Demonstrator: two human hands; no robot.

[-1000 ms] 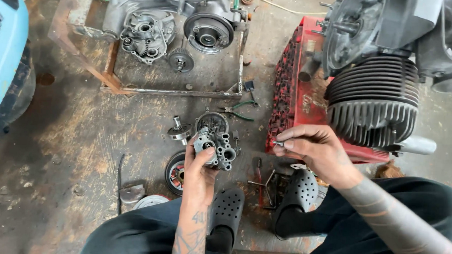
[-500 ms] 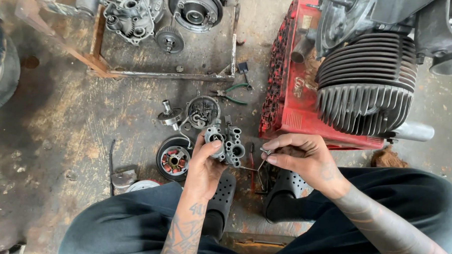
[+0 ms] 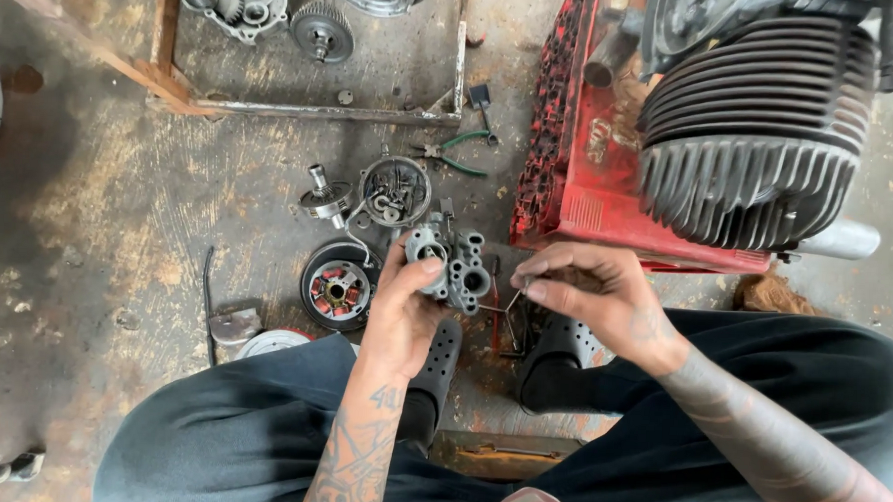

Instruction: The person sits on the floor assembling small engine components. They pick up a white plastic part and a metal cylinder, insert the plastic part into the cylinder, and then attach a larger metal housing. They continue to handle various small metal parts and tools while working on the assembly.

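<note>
Head view: left hand (image 3: 397,314) clamps carburetor (image 3: 453,266); right hand (image 3: 594,291) pinches a thin pin (image 3: 512,301), probably. Keep carburetor steady, feed pin straight, don't force.

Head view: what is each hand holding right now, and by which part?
The left hand grips the grey metal carburettor body around its near side. The right hand pinches a thin metal pin by its upper end between its fingers.
</note>
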